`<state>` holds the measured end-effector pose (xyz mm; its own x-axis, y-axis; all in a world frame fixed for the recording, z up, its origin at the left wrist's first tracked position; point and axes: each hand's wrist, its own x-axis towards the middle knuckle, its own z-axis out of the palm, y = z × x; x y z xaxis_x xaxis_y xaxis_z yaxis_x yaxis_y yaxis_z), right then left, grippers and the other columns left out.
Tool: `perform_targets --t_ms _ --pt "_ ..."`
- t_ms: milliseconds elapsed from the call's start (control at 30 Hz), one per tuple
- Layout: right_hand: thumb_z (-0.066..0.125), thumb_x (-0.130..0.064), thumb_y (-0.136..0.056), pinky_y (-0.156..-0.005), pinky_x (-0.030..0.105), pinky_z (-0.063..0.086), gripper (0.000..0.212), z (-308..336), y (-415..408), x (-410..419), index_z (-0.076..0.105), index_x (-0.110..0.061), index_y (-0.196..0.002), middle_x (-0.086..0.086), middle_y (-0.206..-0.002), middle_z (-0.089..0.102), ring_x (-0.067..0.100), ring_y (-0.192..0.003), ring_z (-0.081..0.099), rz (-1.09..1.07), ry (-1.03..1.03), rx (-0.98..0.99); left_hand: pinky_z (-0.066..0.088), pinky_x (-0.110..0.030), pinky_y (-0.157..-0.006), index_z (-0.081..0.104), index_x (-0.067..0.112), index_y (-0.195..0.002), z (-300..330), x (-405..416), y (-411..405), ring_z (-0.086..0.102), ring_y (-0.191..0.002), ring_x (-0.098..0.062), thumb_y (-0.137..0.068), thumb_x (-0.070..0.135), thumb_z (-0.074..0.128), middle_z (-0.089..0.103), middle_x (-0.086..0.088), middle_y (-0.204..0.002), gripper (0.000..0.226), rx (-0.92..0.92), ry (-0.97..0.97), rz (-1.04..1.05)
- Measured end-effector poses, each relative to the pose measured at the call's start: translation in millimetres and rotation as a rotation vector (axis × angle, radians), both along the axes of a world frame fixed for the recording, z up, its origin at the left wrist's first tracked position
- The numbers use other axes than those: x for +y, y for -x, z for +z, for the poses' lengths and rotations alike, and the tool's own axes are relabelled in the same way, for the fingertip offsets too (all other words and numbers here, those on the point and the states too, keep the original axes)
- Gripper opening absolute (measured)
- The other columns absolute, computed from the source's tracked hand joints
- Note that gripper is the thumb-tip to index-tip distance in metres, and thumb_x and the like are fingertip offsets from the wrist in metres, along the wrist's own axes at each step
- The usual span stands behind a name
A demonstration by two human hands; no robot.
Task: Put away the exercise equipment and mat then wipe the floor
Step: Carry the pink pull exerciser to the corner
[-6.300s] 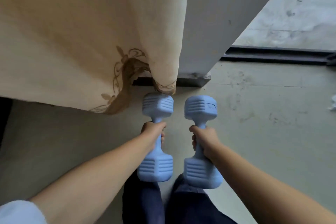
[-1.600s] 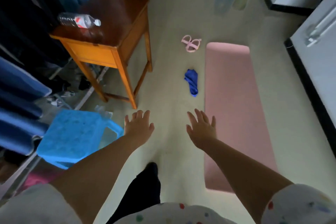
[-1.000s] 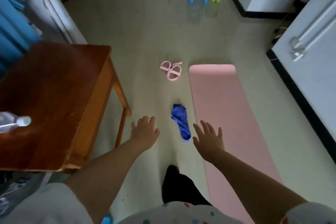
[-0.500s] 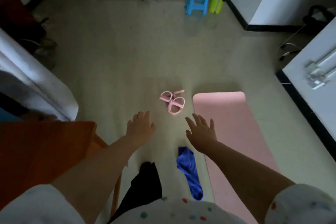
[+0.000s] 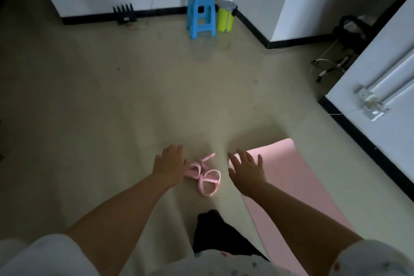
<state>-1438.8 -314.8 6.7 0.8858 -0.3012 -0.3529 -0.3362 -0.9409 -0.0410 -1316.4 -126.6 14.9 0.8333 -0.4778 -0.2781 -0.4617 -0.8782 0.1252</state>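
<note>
Both my hands are empty, fingers straight: left hand (image 5: pixel 168 162) and right hand (image 5: pixel 246 169) flank one pink resistance band (image 5: pixel 205 176) on the floor (image 5: pixel 112 107). One pink mat (image 5: pixel 293 186) lies just right. One blue stool (image 5: pixel 201 15) and one green canister (image 5: pixel 225 16) stand by the wall.

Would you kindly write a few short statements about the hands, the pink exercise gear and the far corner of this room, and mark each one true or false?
1. Both hands, left hand and right hand, are open and hold nothing. True.
2. The pink mat is rolled up. False: it lies flat on the floor.
3. The pink resistance band lies between the two hands. True.
4. The blue stool stands on the mat. False: it stands by the far wall.
5. A yellow-green container stands beside the stool. True.
</note>
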Motion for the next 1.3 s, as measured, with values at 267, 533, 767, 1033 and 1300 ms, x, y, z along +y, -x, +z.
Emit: perform_targets --t_ms 267,533,767,1033,1300 --pt "0.025 -0.039 -0.101 -0.116 0.053 0.007 0.052 2.4 -121.3 -65.6 0.013 -0.027 -0.15 0.002 -0.159 0.007 0.02 -0.145 0.012 -0.193 -0.046 0.052 0.04 -0.04 -0.096 0.034 0.013 -0.14 -2.4 -70.1 -150.6 0.043 -0.124 -0.029 -0.095 0.034 0.043 0.044 -0.013 -0.133 0.051 0.05 0.03 -0.083" --pt "0.025 -0.04 -0.101 -0.116 0.053 0.009 0.05 -39.4 -182.3 -57.6 0.016 -0.027 -0.149 0.0 -0.159 0.01 0.02 -0.145 0.014 -0.654 -0.106 0.094 0.04 -0.038 -0.097 0.031 0.015 -0.143 -54.0 -124.1 -277.6 0.042 -0.125 -0.028 -0.096 0.037 0.041 0.043 -0.012 -0.134 0.053 0.109 -0.111 -0.528" --pt "0.03 -0.041 -0.099 -0.116 0.05 0.013 0.052 -82.4 -223.2 35.5 0.015 -0.032 -0.148 -0.001 -0.158 0.012 0.021 -0.143 0.02 -1.188 -0.39 0.162 0.04 -0.04 -0.098 0.031 0.016 -0.142 -85.1 -133.9 -366.2 0.041 -0.125 -0.028 -0.097 0.036 0.04 0.043 -0.011 -0.135 0.051 0.244 -0.257 -0.751" --pt "0.032 -0.035 -0.1 -0.106 0.042 0.033 0.048 -231.9 -250.6 90.6 0.025 -0.024 -0.147 0.001 -0.151 0.029 0.025 -0.135 0.033 -1.427 -0.742 0.184 0.038 -0.035 -0.099 0.034 0.015 -0.142 -246.8 -106.0 -347.8 0.043 -0.125 -0.026 -0.096 0.031 0.043 0.045 -0.01 -0.135 0.05 0.436 -0.473 -0.761" --pt "0.043 -0.023 -0.094 -0.104 0.045 0.037 0.054 -518.0 -255.4 87.8 0.026 -0.02 -0.146 0.006 -0.15 0.029 0.026 -0.134 0.031 -1.524 -0.82 0.211 0.036 -0.039 -0.1 0.036 0.01 -0.142 -529.8 -109.7 -320.9 0.04 -0.128 -0.033 -0.098 0.035 0.036 0.043 -0.018 -0.137 0.05 0.503 -0.519 -0.65"
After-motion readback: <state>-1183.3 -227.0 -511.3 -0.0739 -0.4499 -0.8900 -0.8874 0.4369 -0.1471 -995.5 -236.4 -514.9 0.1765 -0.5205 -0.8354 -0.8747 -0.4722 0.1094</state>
